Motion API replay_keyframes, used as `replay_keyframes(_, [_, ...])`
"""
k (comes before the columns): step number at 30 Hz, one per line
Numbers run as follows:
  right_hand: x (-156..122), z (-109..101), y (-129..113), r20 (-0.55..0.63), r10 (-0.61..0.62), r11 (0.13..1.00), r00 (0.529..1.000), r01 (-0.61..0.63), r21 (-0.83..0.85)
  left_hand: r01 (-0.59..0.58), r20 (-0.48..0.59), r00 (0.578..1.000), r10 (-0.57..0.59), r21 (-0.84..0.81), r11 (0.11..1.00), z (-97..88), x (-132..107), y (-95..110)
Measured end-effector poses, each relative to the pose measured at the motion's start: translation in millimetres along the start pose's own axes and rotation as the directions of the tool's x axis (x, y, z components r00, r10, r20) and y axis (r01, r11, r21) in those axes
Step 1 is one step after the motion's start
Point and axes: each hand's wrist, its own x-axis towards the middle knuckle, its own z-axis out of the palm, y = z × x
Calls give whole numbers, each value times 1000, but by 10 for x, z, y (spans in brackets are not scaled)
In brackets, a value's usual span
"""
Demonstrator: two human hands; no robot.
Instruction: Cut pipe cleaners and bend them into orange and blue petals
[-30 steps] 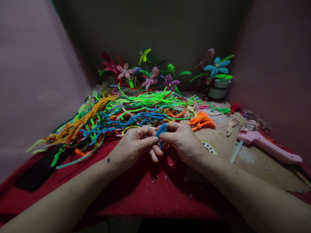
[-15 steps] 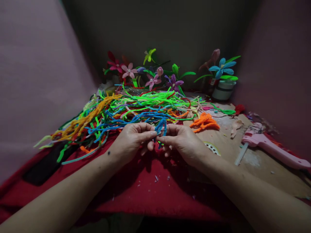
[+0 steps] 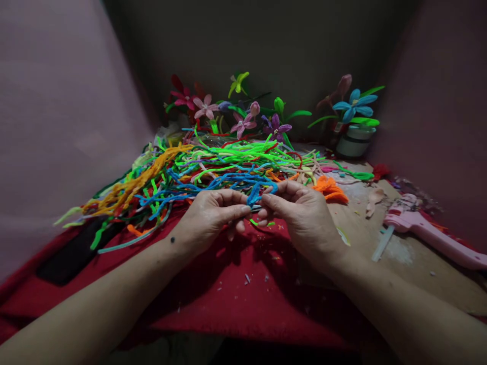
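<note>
The left hand (image 3: 209, 213) pinches the blue strand (image 3: 253, 194) between thumb and fingers, and the right hand (image 3: 302, 215) pinches it opposite, both nearly closed, holding it above the red surface (image 3: 243, 309) in front of the pile (image 3: 236, 152). Bending or twisting seems in hand; the next move likely calls for a steady left pinch.

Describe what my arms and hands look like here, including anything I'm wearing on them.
Your left hand and right hand are ungloved, and your left forearm and right forearm show no sleeves. A small, round dark spot marks the left wrist. No watch or bracelet shows; some fingers are hidden, so I can't rule out rings.
</note>
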Motion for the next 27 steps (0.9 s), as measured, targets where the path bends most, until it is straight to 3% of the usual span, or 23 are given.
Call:
replay_keyframes(11, [-31,16,-22,15,-19,936,1000,23,-351,0,-29,1000,0,8,1000,32,-23,22])
replay_keyframes(20, [14,5,-29,88,225,968,970,-212,-136,-57,49,997,61,-81,995,62,-9,7])
replay_keyframes(27, [8,4,-47,97,224,954,970,-198,-224,-61,30,998,61,5,998,71,-6,2])
